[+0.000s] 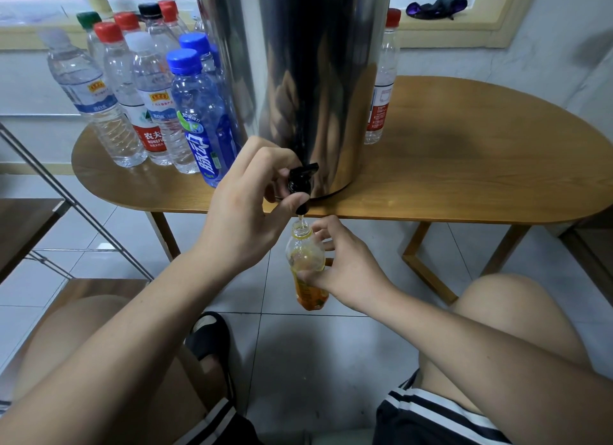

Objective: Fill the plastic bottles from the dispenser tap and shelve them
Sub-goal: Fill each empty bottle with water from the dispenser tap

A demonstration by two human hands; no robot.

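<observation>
A tall steel dispenser (298, 79) stands on the wooden table (464, 166). Its black tap (300, 182) juts over the table's front edge. My left hand (245, 212) grips the tap lever with thumb and fingers. Below the spout, my right hand (338, 265) holds an uncapped bottle with an orange label (305, 262) upright. A thin stream runs from the spout into its neck. Several capped bottles (149, 96) stand to the left of the dispenser, among them a blue one (199, 113). One red-capped bottle (381, 79) stands to the right.
A metal-framed shelf rack (49, 192) with brown boards stands at the left. My bare knees frame the tiled floor (331, 345); a black sandal (209, 335) shows between them. A dark cloth (438, 8) lies on the window sill behind the table.
</observation>
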